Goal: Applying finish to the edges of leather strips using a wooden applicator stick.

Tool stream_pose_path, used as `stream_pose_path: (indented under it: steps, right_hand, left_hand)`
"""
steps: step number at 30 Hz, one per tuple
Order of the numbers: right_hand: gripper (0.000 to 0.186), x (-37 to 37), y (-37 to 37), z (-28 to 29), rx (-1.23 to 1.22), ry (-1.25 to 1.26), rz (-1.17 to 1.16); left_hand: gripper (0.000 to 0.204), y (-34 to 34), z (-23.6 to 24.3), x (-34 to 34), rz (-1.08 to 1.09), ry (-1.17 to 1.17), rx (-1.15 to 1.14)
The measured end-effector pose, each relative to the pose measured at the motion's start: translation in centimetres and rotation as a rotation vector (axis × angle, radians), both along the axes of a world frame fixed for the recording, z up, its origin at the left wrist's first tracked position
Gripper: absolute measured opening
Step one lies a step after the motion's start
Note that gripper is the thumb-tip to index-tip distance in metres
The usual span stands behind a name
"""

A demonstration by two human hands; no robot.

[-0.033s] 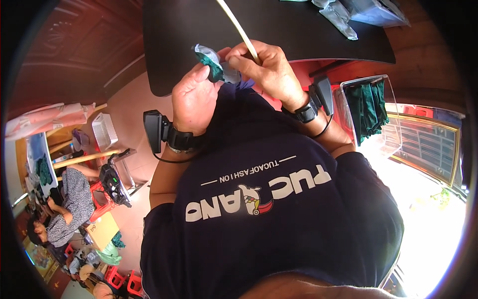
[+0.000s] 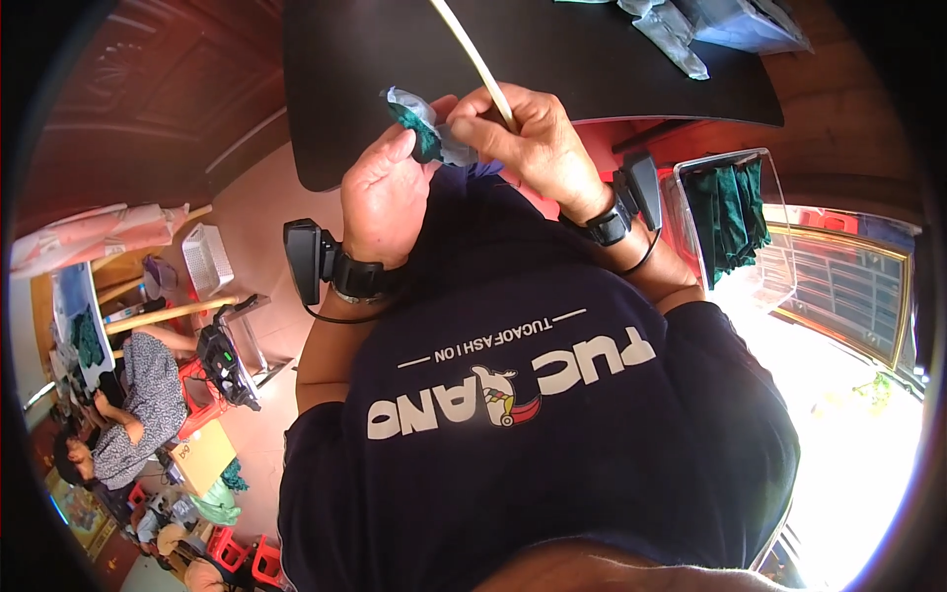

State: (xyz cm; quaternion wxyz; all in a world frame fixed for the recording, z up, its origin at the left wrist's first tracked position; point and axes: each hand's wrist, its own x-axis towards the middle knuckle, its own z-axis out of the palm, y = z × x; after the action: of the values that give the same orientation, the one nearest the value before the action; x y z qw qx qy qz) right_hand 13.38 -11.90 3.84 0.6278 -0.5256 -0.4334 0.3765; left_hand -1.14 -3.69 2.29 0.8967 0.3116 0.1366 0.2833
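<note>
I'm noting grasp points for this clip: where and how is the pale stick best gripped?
Probably by its near end, from the right: the pale stick is slim and slants down into the right hand, while its far end runs out of view.

Runs upside down in white lettering [image 2: 456, 403] across the dark shirt [image 2: 552, 479], one large line, one smaller; shows as short dark marking [image 2: 183, 451] on the cardboard box [image 2: 207, 466].
</note>
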Motion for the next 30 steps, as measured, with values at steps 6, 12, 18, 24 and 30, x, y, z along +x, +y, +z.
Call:
stream_pose_path:
  steps: [6,12,18,24,30]
  right_hand:
    - [0.014,-0.4,-0.5,0.9,-0.059,-0.304,-0.053]
    - [0.013,-0.6,-0.5,1.0,0.044,-0.671,-0.172]
    - [0.01,-0.5,-0.3,0.4,-0.066,-0.526,-0.1]
    - [0.006,0.5,0.0,-0.2,-0.142,0.102,0.108]
    - [0.007,-0.1,0.5,-1.4,-0.004,0.074,0.051]
  left_hand:
    - [0.041,-0.9,0.0,0.3,0.103,0.192,0.373]
    - [0.037,-0.8,0.4,0.3,0.055,0.308,0.585]
    - [0.027,0.2,0.3,-0.3,-0.064,0.311,0.529]
    - [0.019,0.4,0.3,-0.6,-0.112,0.21,0.443]
    - [0.022,-0.6,0.5,-0.2,0.013,0.189,0.308]
